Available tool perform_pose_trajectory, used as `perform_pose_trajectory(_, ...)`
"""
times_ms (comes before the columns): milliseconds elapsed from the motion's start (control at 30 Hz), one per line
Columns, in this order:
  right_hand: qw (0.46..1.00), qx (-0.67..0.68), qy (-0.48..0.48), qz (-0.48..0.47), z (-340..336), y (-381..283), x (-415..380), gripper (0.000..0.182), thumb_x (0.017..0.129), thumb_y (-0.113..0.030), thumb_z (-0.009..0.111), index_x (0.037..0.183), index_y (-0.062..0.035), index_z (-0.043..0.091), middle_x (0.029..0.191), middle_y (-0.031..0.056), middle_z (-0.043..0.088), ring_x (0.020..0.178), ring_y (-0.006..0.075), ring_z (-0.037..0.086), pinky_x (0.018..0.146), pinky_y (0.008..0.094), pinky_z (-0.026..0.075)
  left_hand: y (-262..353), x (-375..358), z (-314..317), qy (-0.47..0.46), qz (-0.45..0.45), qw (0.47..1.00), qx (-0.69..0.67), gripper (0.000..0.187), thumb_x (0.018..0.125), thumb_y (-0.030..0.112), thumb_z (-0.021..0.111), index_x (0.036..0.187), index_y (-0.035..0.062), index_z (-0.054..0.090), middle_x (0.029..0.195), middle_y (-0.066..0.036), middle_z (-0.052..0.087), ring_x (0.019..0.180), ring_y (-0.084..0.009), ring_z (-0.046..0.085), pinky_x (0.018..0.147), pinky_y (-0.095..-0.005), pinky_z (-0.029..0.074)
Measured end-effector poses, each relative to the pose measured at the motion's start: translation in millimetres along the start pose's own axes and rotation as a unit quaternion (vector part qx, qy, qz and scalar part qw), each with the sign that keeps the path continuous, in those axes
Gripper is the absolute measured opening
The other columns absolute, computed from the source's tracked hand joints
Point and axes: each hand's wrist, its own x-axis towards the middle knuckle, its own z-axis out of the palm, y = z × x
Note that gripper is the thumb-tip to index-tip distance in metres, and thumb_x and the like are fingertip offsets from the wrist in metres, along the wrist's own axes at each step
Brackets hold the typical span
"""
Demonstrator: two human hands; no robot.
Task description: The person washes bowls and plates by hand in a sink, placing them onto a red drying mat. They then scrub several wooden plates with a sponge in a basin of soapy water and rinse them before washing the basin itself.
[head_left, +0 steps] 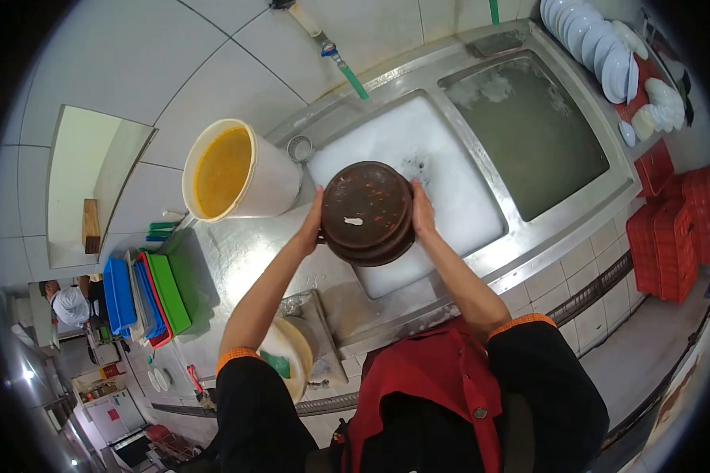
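Observation:
Between my two hands is a stack of dark brown round dishes (367, 203), held over the near edge of the foamy sink basin (450, 150). Food scraps and a pale smear stick to the top dish. My left hand (311, 226) grips the stack's left side, and my right hand (422, 210) presses against its right side. The fingers partly disappear behind the rims. White foam fills the basin beneath, with a few dark specks on it. A small mesh strainer (300, 148) rests at the basin's left corner.
A white bucket (274, 185) of orange liquid stands left of the basin. Murky water fills the right basin (528, 130). White plates (584, 35) line the far right, above red crates (663, 248). Coloured trays (166, 296) stand at left. A yellowish tub (300, 347) holds a green sponge. Another person (71, 306) is in the background.

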Motion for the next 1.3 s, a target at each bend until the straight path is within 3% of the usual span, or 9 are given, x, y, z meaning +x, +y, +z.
perform_pose_trajectory(267,0.998,-0.053,0.019,0.025,-69.3,5.1,65.9,0.07,0.092,-0.056,0.04,0.133,-0.0007,0.048,0.131,0.0153,0.054,0.122,0.0233,0.048,0.105,0.0325,0.033,-32.1,65.9,77.6,-0.004,-0.003,0.985,-0.171,0.087,0.085,0.076,0.029,0.145,0.0137,0.033,0.148,-0.009,0.034,0.136,-0.0259,0.03,0.112,-0.0433,0.022)
perform_pose_trajectory(500,0.977,-0.153,-0.002,0.145,-72.8,-10.1,99.8,0.077,0.09,-0.057,0.037,0.125,0.0099,0.051,0.128,0.0262,0.053,0.124,0.035,0.047,0.105,0.038,0.032,-46.9,99.9,98.3,0.01,-0.014,0.974,-0.225,0.093,0.081,0.08,0.028,0.149,0.0161,0.023,0.155,-0.006,0.018,0.141,-0.0271,0.016,0.114,-0.0467,0.008)
perform_pose_trajectory(700,0.973,-0.231,0.01,-0.019,-56.0,32.2,138.6,0.048,0.093,-0.033,0.037,0.108,0.0035,0.064,0.112,0.0297,0.059,0.113,0.0412,0.052,0.096,0.0438,0.038,-60.0,118.1,103.6,0.106,-0.067,0.952,-0.28,0.083,0.088,0.071,0.028,0.148,0.0139,0.024,0.154,-0.006,0.02,0.141,-0.0229,0.016,0.114,-0.039,0.007)
perform_pose_trajectory(733,0.798,-0.59,-0.085,-0.091,-64.4,78.6,188.4,0.036,0.092,-0.022,0.039,0.097,0.0018,0.065,0.104,0.0266,0.062,0.105,0.0391,0.056,0.092,0.0461,0.041,-76.6,128.6,101.0,0.099,-0.037,0.951,-0.29,0.079,0.091,0.068,0.029,0.148,0.0131,0.024,0.154,-0.006,0.021,0.141,-0.0226,0.016,0.114,-0.0377,0.009)
perform_pose_trajectory(833,0.8,-0.569,-0.016,-0.188,-38.1,71.5,195.3,0.03,0.09,-0.02,0.042,0.097,0.002,0.062,0.098,0.0217,0.064,0.095,0.0356,0.061,0.084,0.0471,0.046,-83.1,134.3,105.2,0.114,0.025,0.951,-0.288,0.076,0.093,0.063,0.033,0.147,0.0102,0.026,0.152,-0.009,0.026,0.139,-0.0243,0.022,0.113,-0.0363,0.015)
perform_pose_trajectory(933,0.669,-0.679,-0.004,-0.301,-28.5,70.3,228.5,0.032,0.095,-0.024,0.039,0.1,0.0,0.06,0.095,0.0194,0.065,0.089,0.0351,0.062,0.087,0.0476,0.044,-72.6,134.4,106.4,0.163,0.027,0.981,-0.098,0.072,0.093,0.057,0.039,0.142,0.0036,0.035,0.143,-0.017,0.039,0.13,-0.0284,0.038,0.107,-0.0352,0.029)
perform_pose_trajectory(1000,0.876,-0.465,0.056,-0.119,2.9,13.3,190.2,0.049,0.092,-0.042,0.046,0.113,0.0007,0.059,0.113,0.0244,0.06,0.109,0.0375,0.055,0.094,0.0462,0.04,-55.1,108.5,108.4,0.219,0.009,0.976,-0.014,0.066,0.092,0.051,0.046,0.136,0.0017,0.043,0.133,-0.021,0.048,0.118,-0.0292,0.051,0.098,-0.0351,0.04)
perform_pose_trajectory(1167,0.77,-0.536,0.114,-0.328,59.8,-52.9,82.6,0.053,0.09,-0.047,0.048,0.124,-0.0063,0.054,0.118,0.0214,0.058,0.114,0.0377,0.051,0.099,0.0449,0.036,-47.7,8.3,104.8,0.277,0.16,0.947,-0.034,0.057,0.089,0.045,0.056,0.127,0.0017,0.052,0.116,-0.023,0.059,0.095,-0.0319,0.063,0.085,-0.0377,0.049)
perform_pose_trajectory(1300,0.88,-0.318,-0.252,-0.247,104.7,-32.6,19.1,0.041,0.089,-0.037,0.054,0.119,-0.0082,0.058,0.113,0.0174,0.062,0.106,0.0316,0.058,0.093,0.0384,0.043,-133.6,-32.1,130.4,0.36,0.149,0.921,0.021,0.054,0.088,0.046,0.057,0.121,0.0026,0.055,0.113,-0.021,0.061,0.095,-0.0345,0.062,0.084,-0.0387,0.048)
